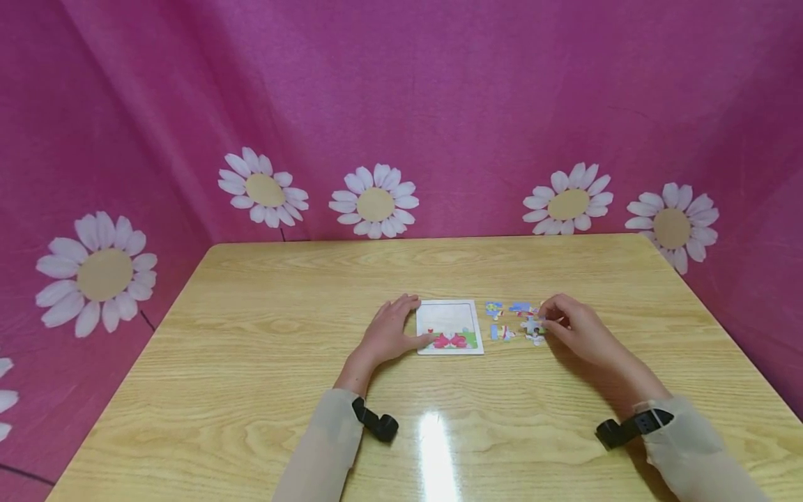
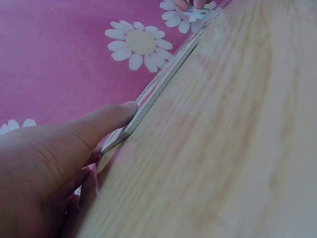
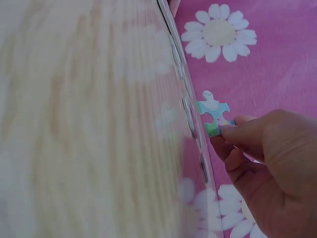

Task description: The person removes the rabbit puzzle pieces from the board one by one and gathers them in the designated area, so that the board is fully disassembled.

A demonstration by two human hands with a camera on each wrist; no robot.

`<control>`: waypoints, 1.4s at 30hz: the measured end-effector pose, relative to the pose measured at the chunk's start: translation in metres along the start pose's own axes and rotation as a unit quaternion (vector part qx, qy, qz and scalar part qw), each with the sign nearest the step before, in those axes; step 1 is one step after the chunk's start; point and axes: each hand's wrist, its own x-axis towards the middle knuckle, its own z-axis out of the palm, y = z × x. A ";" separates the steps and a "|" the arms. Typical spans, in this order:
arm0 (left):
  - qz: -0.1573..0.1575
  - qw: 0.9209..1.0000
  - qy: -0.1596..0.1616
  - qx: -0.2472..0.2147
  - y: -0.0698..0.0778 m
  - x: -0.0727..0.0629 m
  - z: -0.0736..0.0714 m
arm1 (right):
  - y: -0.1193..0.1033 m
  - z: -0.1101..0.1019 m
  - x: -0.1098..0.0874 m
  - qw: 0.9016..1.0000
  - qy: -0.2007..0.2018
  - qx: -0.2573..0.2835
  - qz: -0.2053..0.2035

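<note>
Beside the puzzle board [image 1: 449, 326], right hand [image 1: 580, 330] pinches an upright piece [image 3: 213, 112].

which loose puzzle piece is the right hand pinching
The jigsaw piece at the right edge of the loose cluster, pinched by the right hand; the other pieces lie untouched.

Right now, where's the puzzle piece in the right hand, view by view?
Head: the puzzle piece sits right of centre at the right hand's fingertips, among the loose pieces.
Left wrist: top edge, far off, a piece under fingertips, probably the same one.
Right wrist: centre right, pinched puzzle piece.
Shared landmark: the puzzle board, seen edge-on from both wrists.
</note>
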 end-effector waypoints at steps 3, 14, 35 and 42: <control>-0.001 1.000 -0.001 0.000 0.000 0.000 0.000 | 0.005 -0.004 -0.005 1.000 0.007 -0.002 -0.004; -0.006 1.000 -0.002 -0.002 -0.001 -0.001 0.000 | 0.016 -0.018 -0.018 1.000 0.008 -0.023 0.017; 0.008 1.000 -0.005 -0.003 -0.001 0.000 -0.001 | 0.029 -0.028 -0.019 0.996 -0.054 -0.026 0.072; 0.015 1.000 -0.001 -0.004 0.000 -0.001 -0.002 | 0.032 -0.030 -0.019 0.994 -0.073 -0.029 0.074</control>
